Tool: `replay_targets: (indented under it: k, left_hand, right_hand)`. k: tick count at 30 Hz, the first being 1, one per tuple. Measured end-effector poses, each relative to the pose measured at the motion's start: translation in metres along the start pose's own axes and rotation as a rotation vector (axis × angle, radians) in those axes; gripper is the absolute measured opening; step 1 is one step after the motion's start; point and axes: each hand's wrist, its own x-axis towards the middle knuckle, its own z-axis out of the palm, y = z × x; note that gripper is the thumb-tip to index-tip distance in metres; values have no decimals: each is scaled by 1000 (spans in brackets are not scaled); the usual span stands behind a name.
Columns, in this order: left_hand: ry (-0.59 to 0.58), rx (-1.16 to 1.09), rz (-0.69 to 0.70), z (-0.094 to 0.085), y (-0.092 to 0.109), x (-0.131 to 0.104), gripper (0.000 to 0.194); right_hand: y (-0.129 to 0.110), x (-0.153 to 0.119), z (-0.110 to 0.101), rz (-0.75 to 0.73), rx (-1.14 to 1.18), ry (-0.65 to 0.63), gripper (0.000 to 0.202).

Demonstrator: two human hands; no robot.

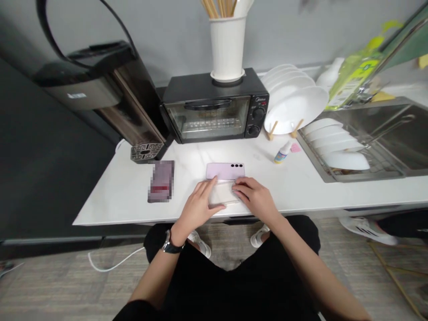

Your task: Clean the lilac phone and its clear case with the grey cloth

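Observation:
A clear phone case (223, 192) lies on the white counter near its front edge. My left hand (198, 201) grips its left end, the thumb along the near side and the fingers at the far side. Curled fingers of my right hand (258, 198) hold its right end near the far corner. Just beyond the case, almost touching it, a lilac phone (220, 170) rests back up, its three camera lenses at the right. My left fingertips come close to the phone's near edge. A pixelated dark purplish packet-like item (162, 180) sits off to the left.
Behind stands a black toaster oven (209, 111) carrying a white utensil cup (228, 49). A tall drink dispenser (110, 98) is at the left. Rightward are a small spray bottle (282, 152), racked white plates (297, 107) and a steel sink (329, 177) with bowls. Another person's shoe (366, 229) shows below right.

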Motion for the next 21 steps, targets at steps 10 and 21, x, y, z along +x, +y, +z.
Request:
replay_targets:
  k: [10, 21]
  left_hand:
    - [-15, -82, 14, -2, -20, -3, 73]
    - [31, -133, 7, -2, -20, -6, 75]
  right_hand:
    - [-41, -16, 37, -70, -285, -22, 56]
    - [-28, -27, 13, -62, -374, -48, 44]
